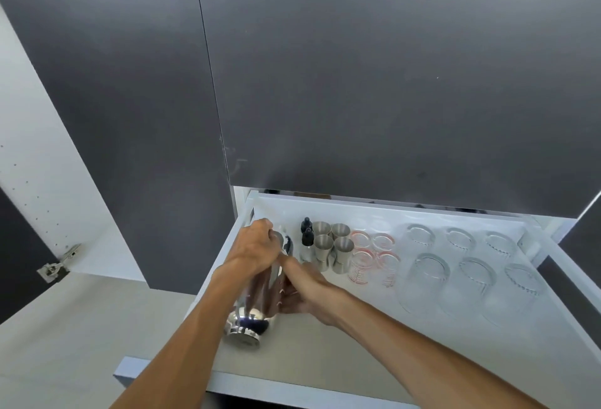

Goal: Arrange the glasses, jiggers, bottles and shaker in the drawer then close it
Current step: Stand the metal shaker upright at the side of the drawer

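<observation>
A shiny steel shaker point(252, 314) lies tilted at the left end of the open white drawer point(383, 208), its base toward me. My left hand point(257, 244) grips its top end and my right hand point(300, 285) holds its side. To the right stand two small black-capped dropper bottles point(306, 235), several steel jiggers point(333, 246), several red-marked measuring glasses point(374, 257), and two rows of clear upturned glasses point(468, 265).
Dark grey cabinet fronts point(357, 67) hang above the drawer. An open cabinet door with a metal hinge point(57, 264) stands at the left. The drawer's front panel point(169, 376) is nearest me.
</observation>
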